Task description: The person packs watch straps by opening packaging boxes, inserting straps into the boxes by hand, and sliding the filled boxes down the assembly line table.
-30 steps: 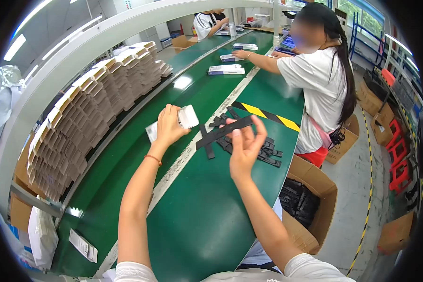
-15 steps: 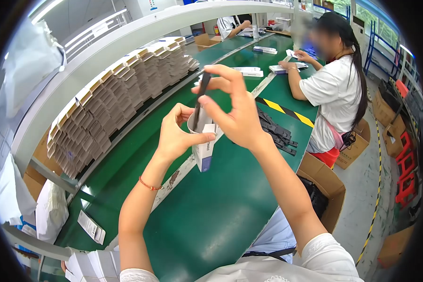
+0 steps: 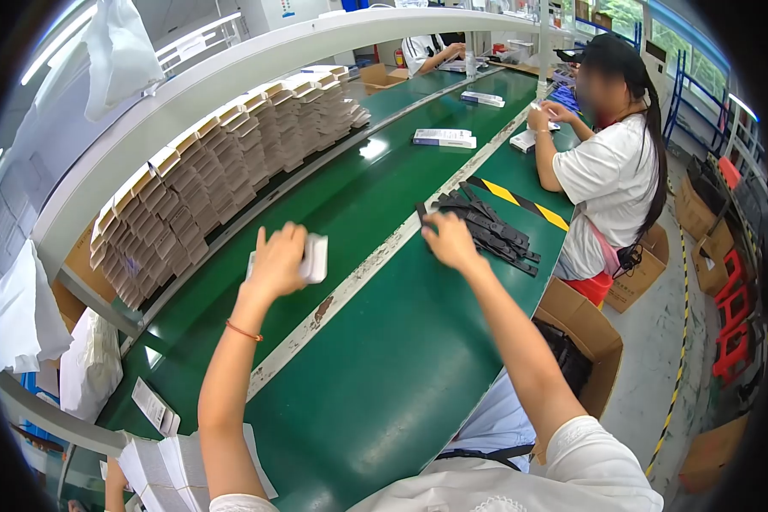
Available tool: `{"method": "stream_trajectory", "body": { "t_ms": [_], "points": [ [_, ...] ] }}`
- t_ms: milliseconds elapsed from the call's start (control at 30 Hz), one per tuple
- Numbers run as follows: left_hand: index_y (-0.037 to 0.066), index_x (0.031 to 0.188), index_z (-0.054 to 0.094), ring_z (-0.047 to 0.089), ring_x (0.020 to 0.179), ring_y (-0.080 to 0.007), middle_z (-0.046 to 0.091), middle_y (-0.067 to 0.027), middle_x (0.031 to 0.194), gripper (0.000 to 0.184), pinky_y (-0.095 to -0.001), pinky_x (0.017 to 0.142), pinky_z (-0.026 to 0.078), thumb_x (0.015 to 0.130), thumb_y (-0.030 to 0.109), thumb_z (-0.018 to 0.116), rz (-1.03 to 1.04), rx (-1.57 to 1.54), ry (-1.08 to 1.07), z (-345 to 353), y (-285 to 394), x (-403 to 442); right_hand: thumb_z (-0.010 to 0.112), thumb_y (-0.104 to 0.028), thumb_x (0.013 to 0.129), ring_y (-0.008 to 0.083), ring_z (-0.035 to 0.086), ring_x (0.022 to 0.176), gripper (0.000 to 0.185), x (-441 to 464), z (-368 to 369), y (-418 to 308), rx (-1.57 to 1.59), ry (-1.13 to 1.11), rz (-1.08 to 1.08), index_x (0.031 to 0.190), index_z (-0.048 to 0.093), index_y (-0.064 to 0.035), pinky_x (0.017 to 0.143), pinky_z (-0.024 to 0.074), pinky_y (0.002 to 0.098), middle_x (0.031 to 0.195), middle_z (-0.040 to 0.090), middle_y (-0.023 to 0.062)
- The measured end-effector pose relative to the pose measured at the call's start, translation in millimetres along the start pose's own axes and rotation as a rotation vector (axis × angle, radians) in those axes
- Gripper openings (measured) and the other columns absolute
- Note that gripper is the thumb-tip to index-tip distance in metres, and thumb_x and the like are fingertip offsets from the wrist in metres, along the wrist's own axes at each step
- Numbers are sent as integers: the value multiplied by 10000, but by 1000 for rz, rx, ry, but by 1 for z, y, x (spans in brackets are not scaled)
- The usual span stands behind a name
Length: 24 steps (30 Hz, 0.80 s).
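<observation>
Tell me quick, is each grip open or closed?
Left grip: on a white box; can't tell if closed.
Right grip: at a black strip; can't tell.

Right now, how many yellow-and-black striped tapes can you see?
2: one tape across the green bench, just beyond the black strips; another tape along the floor at the right. More may be hidden.

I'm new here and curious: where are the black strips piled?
The black strips lie right of centre in the head view, on the green table beside the right hand and striped tape.
</observation>
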<state>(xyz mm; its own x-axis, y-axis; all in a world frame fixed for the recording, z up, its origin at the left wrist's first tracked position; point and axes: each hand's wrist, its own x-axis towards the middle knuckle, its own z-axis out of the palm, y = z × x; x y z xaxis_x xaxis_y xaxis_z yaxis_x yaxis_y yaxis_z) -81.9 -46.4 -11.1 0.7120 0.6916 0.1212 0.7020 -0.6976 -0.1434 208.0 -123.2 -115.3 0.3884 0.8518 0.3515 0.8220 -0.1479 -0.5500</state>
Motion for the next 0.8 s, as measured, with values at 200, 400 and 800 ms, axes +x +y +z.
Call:
{"method": "stream_trajectory", "body": {
  "t_ms": [200,400,800],
  "points": [
    [82,1362,364,290,1322,-368,304,-163,1441,832,-624,1052,170,646,264,746,29,-93,-281,22,36,4,639,-252,800,364,435,1138,337,-26,61,20,-136,107,-74,1118,621,-140,938,374,458,1185,505,205],
    [11,1155,576,375,1276,-343,405,-218,1358,466,-397,1056,293,834,346,617,360,-660,196,29,120,26,663,-155,723,286,506,926,109,-21,67,24,-122,297,-44,807,639,-89,786,410,413,934,549,97],
    [125,1460,-17,-115,1372,-373,-288,-195,1445,859,-476,1106,94,882,625,374,510,-1641,-785,62,173,27,566,43,708,180,571,654,122,-17,34,-3,454,582,-158,777,615,-45,567,455,262,814,579,80]
  ]
}}
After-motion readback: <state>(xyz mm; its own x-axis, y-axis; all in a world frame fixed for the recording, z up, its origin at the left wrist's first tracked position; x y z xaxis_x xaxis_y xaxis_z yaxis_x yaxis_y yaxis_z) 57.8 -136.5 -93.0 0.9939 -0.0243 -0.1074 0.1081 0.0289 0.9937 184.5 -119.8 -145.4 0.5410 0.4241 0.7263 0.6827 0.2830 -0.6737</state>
